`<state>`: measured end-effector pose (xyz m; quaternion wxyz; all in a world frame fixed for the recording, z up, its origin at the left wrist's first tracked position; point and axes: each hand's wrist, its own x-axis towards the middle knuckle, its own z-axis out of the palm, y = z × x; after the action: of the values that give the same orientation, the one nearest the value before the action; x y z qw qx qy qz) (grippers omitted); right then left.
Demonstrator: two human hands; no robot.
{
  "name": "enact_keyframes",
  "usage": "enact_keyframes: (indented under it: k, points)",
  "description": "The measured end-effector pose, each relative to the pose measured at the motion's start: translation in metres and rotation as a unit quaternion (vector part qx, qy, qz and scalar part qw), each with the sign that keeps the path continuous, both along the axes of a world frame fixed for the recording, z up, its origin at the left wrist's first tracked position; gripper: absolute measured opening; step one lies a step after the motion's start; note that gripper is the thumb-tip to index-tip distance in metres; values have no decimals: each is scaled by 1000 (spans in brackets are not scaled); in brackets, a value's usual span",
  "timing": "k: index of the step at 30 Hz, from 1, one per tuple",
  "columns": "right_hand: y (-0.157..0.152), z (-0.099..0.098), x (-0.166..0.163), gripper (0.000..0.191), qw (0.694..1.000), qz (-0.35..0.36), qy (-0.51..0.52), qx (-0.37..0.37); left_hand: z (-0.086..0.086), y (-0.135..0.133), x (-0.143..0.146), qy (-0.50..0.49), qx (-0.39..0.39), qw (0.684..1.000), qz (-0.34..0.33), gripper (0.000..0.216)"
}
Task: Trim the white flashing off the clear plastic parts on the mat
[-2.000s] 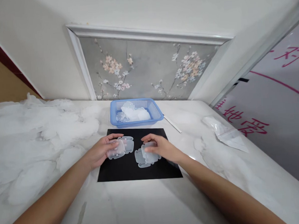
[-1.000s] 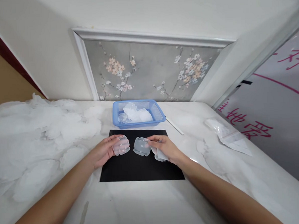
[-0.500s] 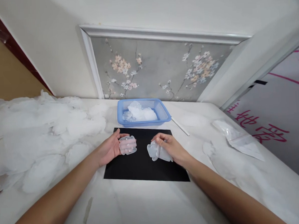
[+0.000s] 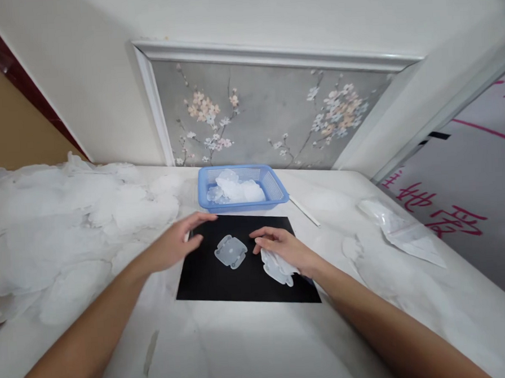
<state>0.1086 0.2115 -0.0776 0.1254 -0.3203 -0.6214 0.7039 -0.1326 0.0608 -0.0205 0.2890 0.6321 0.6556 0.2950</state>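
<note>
Plainly, the translucent piece [image 4: 231, 252] lay flat on the black mat [image 4: 236, 287], squarish, its edge notched, with dark marks toward the corners and a pale central spot; at its ten o'clock the left hand [image 4: 176, 244] hung released, fingers parted, while at three o'clock the right hand [image 4: 286, 249] grasped similar frosted pieces [image 4: 277, 270]

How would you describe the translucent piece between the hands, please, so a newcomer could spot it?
On the marbled table, a black sheet lies on the near side of the blue basket. Near the sheet's middle is the notched translucent piece, between the left hand and right hand. It lies flat and untouched, whereas similar pieces are held in the right hand.
</note>
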Motion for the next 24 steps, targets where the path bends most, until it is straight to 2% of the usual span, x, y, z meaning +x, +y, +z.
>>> enact_keyframes:
  k: [2, 4, 5, 7, 10, 13, 17, 18, 20, 22, 24]
  points:
    - [2, -1, 0, 44, 1000, -6, -4, 24, 16, -14, -26, 110, -63, 989, 78, 39]
    - [4, -3, -1, 46, 1000, -9, -5, 30, 26, -30, -52, 198, -182, 957, 113, 37]
    - [4, -3, -1, 47, 1000, -5, -2, 28, 29, -38, -63, 214, -238, 939, 126, 42]
    - [4, -4, -2, 51, 1000, 10, 17, 21, 31, -48, -77, 214, -296, 924, 116, 51]
    - [2, -3, -4, 59, 997, 53, 56, 0, 31, -48, -78, 223, -318, 918, 84, 57]
    - [-3, 2, -10, 69, 995, 85, 48, -7, 30, -40, -69, 232, -316, 918, 54, 59]
    - [-14, 9, -27, 85, 992, 111, -30, 57, 28, -34, -65, 229, -336, 913, 3, 60]
    - [-16, 11, -32, 82, 989, 106, -55, 89, 27, -34, -66, 232, -343, 910, -7, 57]
    - [-21, 13, -42, 63, 976, 98, -103, 168, 26, -36, -67, 225, -351, 909, -24, 47]
    - [-25, 14, -50, 41, 954, 103, -141, 243, 27, -38, -67, 201, -349, 915, -33, 37]
    - [-29, 16, -54, 30, 937, 111, -160, 291, 29, -40, -66, 178, -339, 923, -34, 33]
